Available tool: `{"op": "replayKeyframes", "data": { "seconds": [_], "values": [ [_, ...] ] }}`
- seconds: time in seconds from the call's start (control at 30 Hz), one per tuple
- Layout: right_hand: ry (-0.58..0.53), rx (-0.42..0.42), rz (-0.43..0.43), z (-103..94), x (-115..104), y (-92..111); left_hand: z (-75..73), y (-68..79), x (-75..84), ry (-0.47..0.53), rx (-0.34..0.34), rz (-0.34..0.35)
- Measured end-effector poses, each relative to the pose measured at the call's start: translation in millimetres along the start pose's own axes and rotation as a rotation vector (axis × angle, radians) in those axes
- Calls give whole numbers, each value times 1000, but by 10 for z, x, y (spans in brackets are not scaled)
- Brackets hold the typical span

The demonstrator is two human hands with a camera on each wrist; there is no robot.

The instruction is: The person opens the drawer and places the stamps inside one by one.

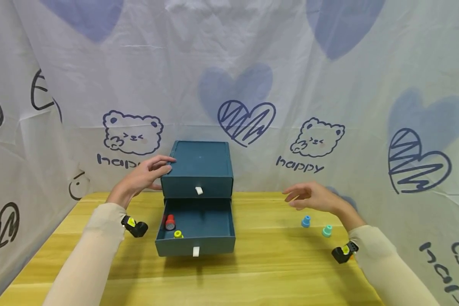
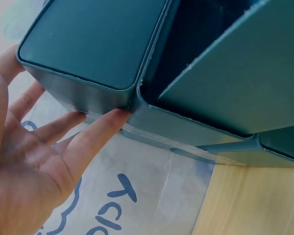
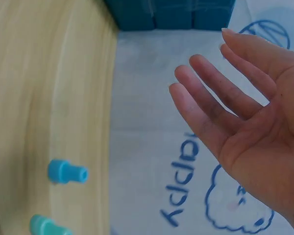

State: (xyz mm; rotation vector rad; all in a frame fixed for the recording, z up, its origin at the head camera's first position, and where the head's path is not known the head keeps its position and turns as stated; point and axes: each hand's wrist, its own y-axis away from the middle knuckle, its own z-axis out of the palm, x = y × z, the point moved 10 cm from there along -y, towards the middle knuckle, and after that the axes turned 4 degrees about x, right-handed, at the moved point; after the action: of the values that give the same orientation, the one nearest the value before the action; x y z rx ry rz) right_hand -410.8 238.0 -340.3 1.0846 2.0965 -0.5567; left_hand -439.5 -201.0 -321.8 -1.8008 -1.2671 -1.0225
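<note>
A dark teal drawer unit (image 1: 199,159) stands against the cloth backdrop, its lower drawer (image 1: 214,245) pulled out and the upper one closed. My left hand (image 1: 143,174) touches the unit's upper left side. Its fingers are spread, fingertips against the side wall (image 2: 88,90) in the left wrist view. In the open drawer lie a red stamp-like piece (image 1: 170,222) and a yellow one (image 1: 178,234). My right hand (image 1: 313,197) hovers over the right of the table, holding nothing, fingers loosely bent. Below it stand a blue piece (image 1: 305,221) and a mint-green piece (image 1: 327,230).
An orange thing (image 1: 351,256) is mostly hidden behind the right wrist camera (image 1: 343,253). White tabs serve as pulls on the upper drawer (image 1: 179,187) and lower drawer. White printed cloth (image 1: 252,170) walls in the back and sides of the wooden table (image 1: 275,267).
</note>
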Motion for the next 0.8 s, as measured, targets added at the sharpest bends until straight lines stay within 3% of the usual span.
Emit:
{"op": "replayKeyframes", "data": {
  "seconds": [0.27,0.53,0.8],
  "values": [
    [12,36,23,-80,314,119,1,2,-6,6,1,2],
    [132,118,102,-167,659,158,-12,1,-8,6,9,6],
    [115,97,82,-119,905,143,-8,-12,-12,15,7,2]
  ]
}}
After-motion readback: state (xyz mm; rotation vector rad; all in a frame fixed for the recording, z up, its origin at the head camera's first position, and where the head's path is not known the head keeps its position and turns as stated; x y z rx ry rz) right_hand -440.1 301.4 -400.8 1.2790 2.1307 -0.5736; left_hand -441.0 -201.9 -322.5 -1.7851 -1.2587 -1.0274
